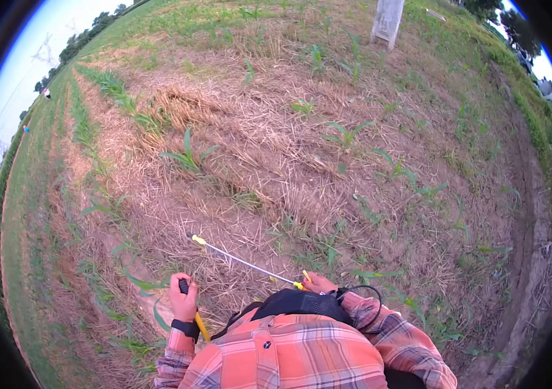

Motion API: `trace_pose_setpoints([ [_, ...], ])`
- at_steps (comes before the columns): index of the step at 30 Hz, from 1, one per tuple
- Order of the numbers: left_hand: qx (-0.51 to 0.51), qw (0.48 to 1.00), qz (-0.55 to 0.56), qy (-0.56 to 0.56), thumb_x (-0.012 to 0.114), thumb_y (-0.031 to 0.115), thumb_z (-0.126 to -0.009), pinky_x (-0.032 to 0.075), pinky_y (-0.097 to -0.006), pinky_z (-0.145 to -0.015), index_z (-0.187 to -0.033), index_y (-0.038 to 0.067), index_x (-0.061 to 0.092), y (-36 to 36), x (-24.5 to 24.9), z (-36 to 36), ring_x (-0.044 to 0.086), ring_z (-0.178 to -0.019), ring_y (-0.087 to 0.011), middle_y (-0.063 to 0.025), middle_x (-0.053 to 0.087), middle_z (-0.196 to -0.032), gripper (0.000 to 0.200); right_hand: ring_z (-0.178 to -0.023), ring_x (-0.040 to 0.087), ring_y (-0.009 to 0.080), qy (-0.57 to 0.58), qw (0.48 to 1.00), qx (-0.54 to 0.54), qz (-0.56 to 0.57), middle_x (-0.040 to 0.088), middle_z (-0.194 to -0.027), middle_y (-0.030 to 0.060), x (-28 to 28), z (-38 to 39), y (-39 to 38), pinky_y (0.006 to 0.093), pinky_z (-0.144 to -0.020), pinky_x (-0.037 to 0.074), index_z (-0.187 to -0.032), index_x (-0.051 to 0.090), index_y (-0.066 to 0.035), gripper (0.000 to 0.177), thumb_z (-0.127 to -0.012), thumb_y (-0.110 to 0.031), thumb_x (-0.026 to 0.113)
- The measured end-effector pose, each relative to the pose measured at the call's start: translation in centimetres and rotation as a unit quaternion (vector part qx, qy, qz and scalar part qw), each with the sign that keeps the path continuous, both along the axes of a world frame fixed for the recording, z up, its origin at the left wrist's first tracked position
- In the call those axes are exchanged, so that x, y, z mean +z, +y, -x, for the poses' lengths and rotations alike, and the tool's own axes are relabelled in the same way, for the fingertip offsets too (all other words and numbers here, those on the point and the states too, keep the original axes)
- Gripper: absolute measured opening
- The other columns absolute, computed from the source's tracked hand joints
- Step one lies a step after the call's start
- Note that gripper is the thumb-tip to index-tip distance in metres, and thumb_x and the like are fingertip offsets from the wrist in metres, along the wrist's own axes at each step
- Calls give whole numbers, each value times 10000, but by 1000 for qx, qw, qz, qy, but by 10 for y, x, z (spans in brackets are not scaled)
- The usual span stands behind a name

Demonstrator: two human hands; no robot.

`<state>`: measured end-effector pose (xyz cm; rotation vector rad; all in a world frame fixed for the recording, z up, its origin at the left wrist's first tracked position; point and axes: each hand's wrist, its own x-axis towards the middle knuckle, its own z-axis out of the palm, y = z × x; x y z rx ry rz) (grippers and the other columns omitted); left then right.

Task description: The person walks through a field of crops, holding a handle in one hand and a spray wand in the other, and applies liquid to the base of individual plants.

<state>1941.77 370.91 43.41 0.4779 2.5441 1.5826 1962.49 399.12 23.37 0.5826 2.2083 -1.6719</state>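
My left hand (184, 301) is closed round the black grip of a pump lever (202, 326), whose yellow shaft runs down beside my body. In my right hand (318, 283) is the yellow handle end of a spray wand (243, 262). Its thin metal tube points forward and left, ending in a yellow and black nozzle (197, 239) low over the ground. A dark hose (377, 295) loops near my right wrist. My torso hides part of the gear.
Young corn plants (189, 155) stand in rows among dry straw (276, 139). A pale concrete post (387, 24) rises at the far side. A heap of straw (182, 107) lies ahead left. Distant people (47, 93) are at the far left.
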Motion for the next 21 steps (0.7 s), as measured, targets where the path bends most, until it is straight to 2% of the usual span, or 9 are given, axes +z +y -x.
trace_pose_setpoints([
  [1, 1, 1000, 5, -7, 519, -14, -705, 288, -182, -491, -821, 76, 446, 10, -1, 3, 336, -551, -47, 37, 367, -645, 165, -702, 514, 135, 49, 994, -71, 60, 533, -721, 40, -4, -11, 5, 281, -620, 408, -895, 456, -76, 206, -821, -264, 499],
  [7, -75, 996, -23, -42, 519, -19, -700, 301, -189, -513, -816, 73, 446, 78, 7, 22, 341, -571, -50, 29, 360, -660, 165, -530, 534, 131, -25, 950, -297, 96, 536, -673, 64, -25, -75, 47, 250, -466, 421, -870, 398, -76, 188, -841, -248, 469],
  [11, -111, 993, 11, -30, 521, -16, -696, 306, -194, -518, -819, 77, 450, 119, 7, 31, 339, -571, -48, 31, 364, -656, 170, -335, 439, 122, -51, 820, -548, 158, 527, -564, 84, -10, -124, 63, 230, -287, 311, -895, 362, -100, 154, -850, -234, 423],
  [13, -136, 991, 12, -16, 520, -12, -695, 304, -191, -520, -821, 77, 453, 138, 6, 37, 343, -574, -50, 31, 370, -654, 168, -327, 422, 122, -31, 755, -634, 167, 508, -543, 86, -9, -149, 68, 229, -281, 302, -886, 336, -102, 160, -857, -244, 404],
  [16, -221, 974, 4, 44, 510, -2, -707, 277, -174, -400, -821, 88, 442, 154, -14, 57, 339, -469, -24, 36, 365, -637, 160, -364, 429, 141, 33, 657, -742, 130, 488, -553, 82, -16, -181, 75, 242, -288, 319, -872, 356, -111, 179, -850, -285, 391],
  [17, -219, 975, 6, 42, 510, -2, -707, 277, -174, -400, -821, 88, 442, 161, -12, 62, 339, -469, -24, 36, 365, -637, 160, -370, 434, 144, 45, 612, -776, 144, 485, -561, 78, -20, -193, 81, 243, -291, 327, -855, 356, -110, 180, -848, -286, 393],
  [18, -221, 975, 4, 14, 511, -2, -708, 278, -173, -400, -823, 87, 443, 169, -11, 65, 340, -467, -23, 37, 366, -637, 160, -372, 432, 147, 40, 602, -791, 102, 476, -563, 78, -20, -203, 87, 239, -298, 335, -851, 359, -109, 176, -847, -282, 394],
  [20, -226, 974, 2, -12, 508, -10, -708, 280, -172, -399, -825, 83, 445, 183, -17, 74, 345, -463, -24, 38, 365, -630, 162, -372, 432, 156, 77, 508, -848, 128, 474, -558, 86, -3, -209, 100, 242, -311, 348, -836, 366, -89, 192, -846, -279, 394],
  [21, -226, 974, 1, -13, 508, -10, -708, 280, -172, -399, -825, 83, 445, 191, -15, 80, 345, -463, -24, 38, 365, -630, 162, -371, 429, 158, 62, 508, -854, 92, 478, -558, 89, -3, -217, 107, 245, -314, 344, -832, 372, -85, 196, -841, -281, 390],
])
